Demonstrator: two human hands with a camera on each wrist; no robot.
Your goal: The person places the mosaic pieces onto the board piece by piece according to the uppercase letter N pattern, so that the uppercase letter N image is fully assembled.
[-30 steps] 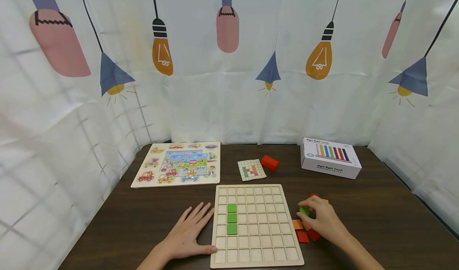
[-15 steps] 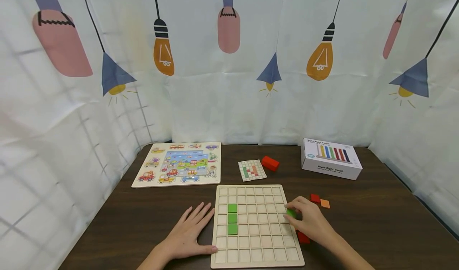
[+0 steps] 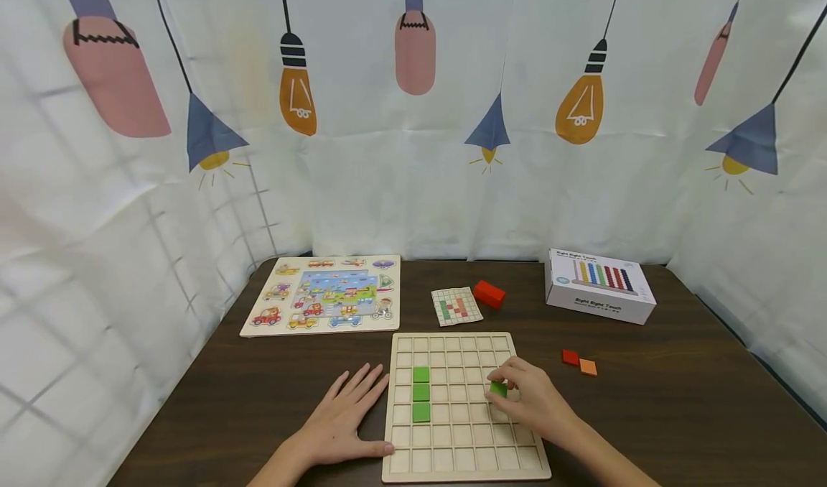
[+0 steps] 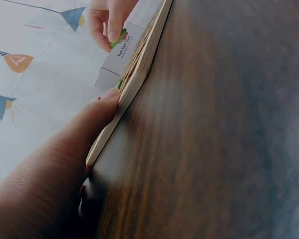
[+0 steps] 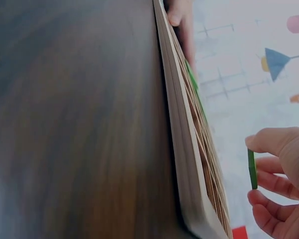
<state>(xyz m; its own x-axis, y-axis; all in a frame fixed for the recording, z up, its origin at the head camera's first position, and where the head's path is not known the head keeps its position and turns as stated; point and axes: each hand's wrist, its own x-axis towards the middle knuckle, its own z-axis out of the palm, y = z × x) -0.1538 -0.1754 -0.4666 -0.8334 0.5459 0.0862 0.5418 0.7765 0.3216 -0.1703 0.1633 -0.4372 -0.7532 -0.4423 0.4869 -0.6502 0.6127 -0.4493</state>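
A wooden grid board (image 3: 455, 437) lies in front of me, with three green square tiles (image 3: 421, 393) set in one column on its left side. My right hand (image 3: 533, 404) pinches another green tile (image 3: 498, 388) between thumb and fingertips. In the right wrist view that held tile (image 5: 252, 168) is seen edge-on, raised above the board. My left hand (image 3: 341, 422) rests with spread fingers on the table at the board's left side. Its thumb (image 4: 107, 99) lies on the board's edge.
A red tile (image 3: 571, 358) and an orange tile (image 3: 588, 367) lie right of the board. Behind it are a pattern card (image 3: 456, 306) and a red block (image 3: 489, 294). A vehicle picture puzzle (image 3: 323, 322) lies back left; a white box (image 3: 597, 304) stands back right.
My right hand has carried the green tile leftward from the loose tiles to over the board's right part. The left hand has stayed in place.
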